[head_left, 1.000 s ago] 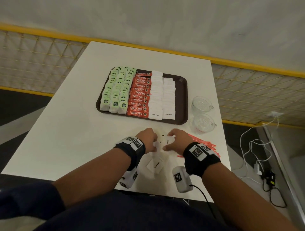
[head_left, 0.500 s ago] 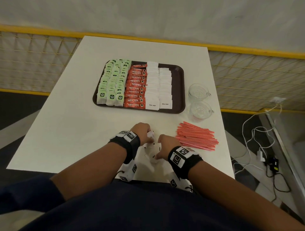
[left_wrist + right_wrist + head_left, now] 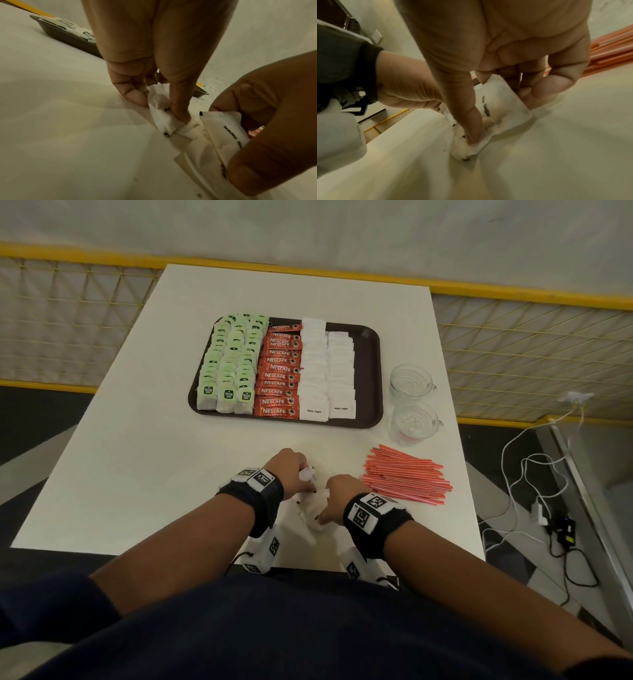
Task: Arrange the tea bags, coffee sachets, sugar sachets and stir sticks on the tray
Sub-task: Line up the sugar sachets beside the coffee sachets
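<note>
in the head view, the left hand and right hand are working close together over loose sugar sachets, likely gathering them for the tray lying well ahead of both. in the left wrist view, the thumb and fingers are pinching 1 crumpled sachet. in the right wrist view, the right hand's thumb is pressing a white sugar sachet against curled fingers, with stir sticks lying just beyond its far side.
</note>
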`<state>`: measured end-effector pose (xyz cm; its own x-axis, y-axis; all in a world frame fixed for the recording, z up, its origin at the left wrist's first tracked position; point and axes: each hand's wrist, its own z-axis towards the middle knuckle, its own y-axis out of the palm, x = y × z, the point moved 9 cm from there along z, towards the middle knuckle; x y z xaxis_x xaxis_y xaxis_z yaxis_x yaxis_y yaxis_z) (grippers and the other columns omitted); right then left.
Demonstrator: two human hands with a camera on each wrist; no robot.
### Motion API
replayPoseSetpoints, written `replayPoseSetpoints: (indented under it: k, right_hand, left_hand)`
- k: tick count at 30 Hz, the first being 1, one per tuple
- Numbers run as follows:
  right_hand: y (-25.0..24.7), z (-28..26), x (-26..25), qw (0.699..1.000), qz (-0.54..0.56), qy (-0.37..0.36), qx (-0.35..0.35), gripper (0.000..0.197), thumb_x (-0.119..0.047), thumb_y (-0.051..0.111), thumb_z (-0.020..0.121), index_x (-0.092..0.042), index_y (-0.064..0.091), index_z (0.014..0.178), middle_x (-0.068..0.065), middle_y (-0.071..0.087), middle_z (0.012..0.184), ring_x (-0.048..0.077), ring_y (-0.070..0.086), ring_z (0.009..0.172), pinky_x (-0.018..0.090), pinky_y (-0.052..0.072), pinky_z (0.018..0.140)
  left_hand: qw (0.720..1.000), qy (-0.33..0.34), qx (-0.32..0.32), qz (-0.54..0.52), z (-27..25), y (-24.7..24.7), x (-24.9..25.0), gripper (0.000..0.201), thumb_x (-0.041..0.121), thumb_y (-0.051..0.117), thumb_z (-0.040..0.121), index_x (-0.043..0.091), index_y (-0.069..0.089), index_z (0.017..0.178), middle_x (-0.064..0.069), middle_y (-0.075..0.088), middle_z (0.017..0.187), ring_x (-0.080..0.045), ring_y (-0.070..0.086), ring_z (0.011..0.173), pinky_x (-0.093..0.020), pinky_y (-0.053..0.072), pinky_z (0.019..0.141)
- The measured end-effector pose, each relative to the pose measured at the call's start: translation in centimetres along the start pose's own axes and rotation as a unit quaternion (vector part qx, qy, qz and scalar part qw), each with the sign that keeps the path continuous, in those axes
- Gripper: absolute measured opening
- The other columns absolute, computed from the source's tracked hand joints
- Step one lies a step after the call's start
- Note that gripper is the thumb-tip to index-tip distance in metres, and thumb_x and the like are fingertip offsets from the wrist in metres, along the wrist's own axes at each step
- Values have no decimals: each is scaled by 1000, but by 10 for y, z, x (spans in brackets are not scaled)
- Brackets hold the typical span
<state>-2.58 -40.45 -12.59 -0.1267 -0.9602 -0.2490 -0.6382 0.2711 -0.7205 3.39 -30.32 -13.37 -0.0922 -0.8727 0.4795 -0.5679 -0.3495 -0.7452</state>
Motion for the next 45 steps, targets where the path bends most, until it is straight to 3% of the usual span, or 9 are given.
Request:
replayPoseSetpoints:
  k: [5, 9, 14, 21, 26, 31, 37, 41, 45]
  right_hand:
    - [-4, 2, 0, 999, 31, -15, -1, 38, -29, 78, 78, -7, 62, 104, 7, 59, 97, 23, 57, 87, 30, 42, 70]
    - [-25, 5, 15, 990, 133, -26, 26, 36, -31, 81, 75, -14, 63, 100, 1, 60, 100, 22, 58, 93, 29, 42, 73]
    - [-54, 10, 18, 956, 290, -40, 35, 35, -22, 80, 78, -12, 63, 107, 7, 67, 102, 25, 66, 90, 40, 58, 81]
    - [-84, 29, 14, 923, 374, -57, 71, 40, -18, 82, 75, -12, 58, 106, 7, 68, 100, 22, 70, 87, 36, 61, 73]
    - [-82, 46, 27, 833, 547, -18, 79, 54, -5, 84, 71, -9, 54, 115, 9, 70, 106, 23, 70, 94, 32, 60, 74]
    - [-85, 61, 41, 777, 617, 16, 120, 21, -7, 78, 79, -9, 65, 96, 7, 73, 88, 21, 67, 76, 29, 48, 64]
    - [-152, 70, 62, 900, 350, 23, 259, 16, -16, 62, 93, -16, 69, 107, -1, 68, 97, 16, 62, 89, 28, 49, 81]
    - [-158, 92, 58, 967, 148, 55, 200, 20, -12, 56, 94, -15, 67, 110, 3, 65, 109, 21, 59, 102, 24, 40, 83]
    - [-147, 110, 54, 978, 115, 72, 158, 24, -10, 54, 93, -14, 66, 113, 6, 62, 119, 23, 56, 112, 24, 38, 86]
  left_hand:
    - [999, 16, -8, -31, -2, -3, -4, 23, 30, 70, 85, 13, 54, 90, -5, 55, 94, -24, 55, 85, -33, 42, 67]
    - [990, -12, 19, -136, -5, -23, -15, 30, 24, 58, 94, 10, 47, 118, -8, 57, 104, -27, 60, 91, -38, 55, 76]
    - [928, -42, -36, -369, -10, -31, 0, 29, 15, 50, 100, 15, 41, 128, -9, 55, 114, -22, 62, 93, -38, 61, 73]
    - [914, -5, -47, -402, 7, -50, 16, 47, 17, 71, 88, 17, 45, 128, -7, 62, 114, -24, 67, 100, -45, 61, 78]
    - [898, -11, -11, -439, 26, -65, 4, 55, 10, 72, 87, 14, 44, 133, -10, 62, 120, -25, 67, 101, -43, 61, 75]
    - [886, -19, -19, -463, 43, -65, -3, 60, 7, 70, 88, 12, 40, 139, -10, 62, 121, -25, 68, 102, -40, 61, 74]
    - [893, -33, 1, -449, 61, -78, -22, 43, 6, 67, 90, 15, 47, 127, -7, 63, 116, -24, 67, 102, -44, 61, 76]
    - [887, -46, 5, -460, 65, -82, -30, 45, 5, 66, 90, 13, 45, 130, -5, 61, 115, -24, 65, 103, -43, 61, 76]
    - [884, -48, -6, -465, 69, -84, -33, 40, 3, 60, 93, 12, 46, 130, -8, 61, 116, -26, 65, 104, -49, 59, 81]
